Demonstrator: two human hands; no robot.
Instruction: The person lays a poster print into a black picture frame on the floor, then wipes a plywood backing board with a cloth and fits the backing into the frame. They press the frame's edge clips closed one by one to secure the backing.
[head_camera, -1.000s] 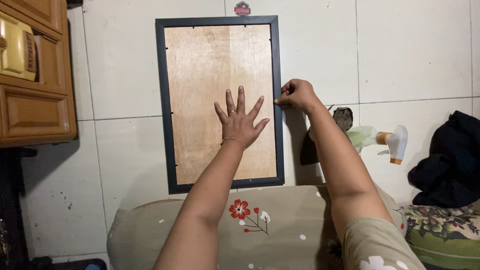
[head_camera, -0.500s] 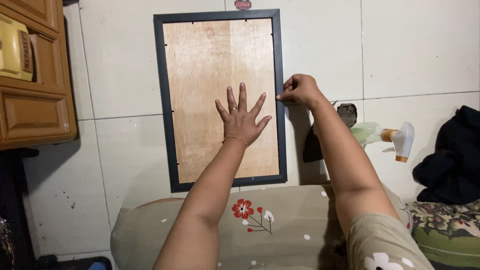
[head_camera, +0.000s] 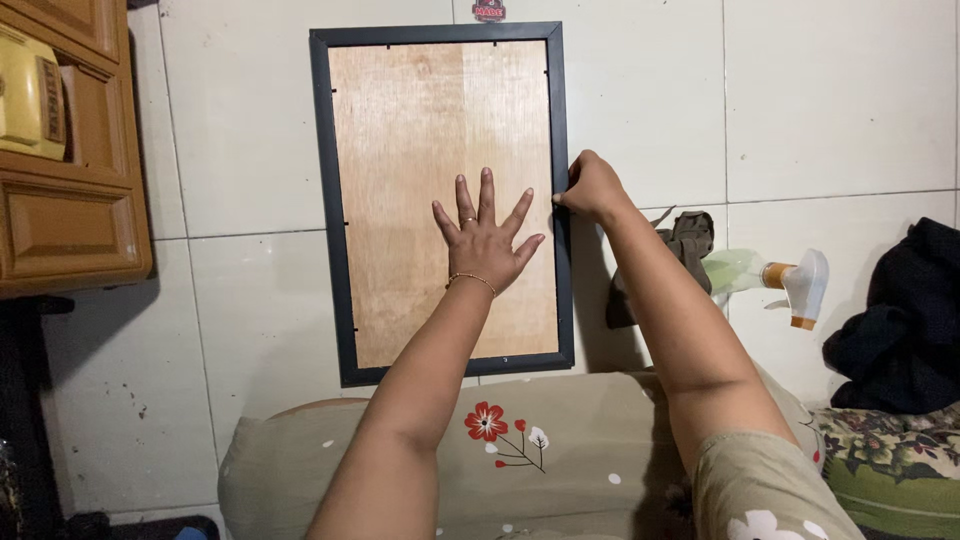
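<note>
A picture frame with a dark rim lies face down on the white tiled floor, its plywood backing board facing up. My left hand rests flat on the lower right part of the board, fingers spread. My right hand pinches the frame's right rim at mid height, fingers closed at the edge.
A wooden cabinet with a yellow object on it stands at the left. Right of the frame lie a dark cloth, a spray bottle on its side and a black garment. A floral cushion lies below.
The view has shifted slightly. Both hands stay where they were on the board and the right rim.
</note>
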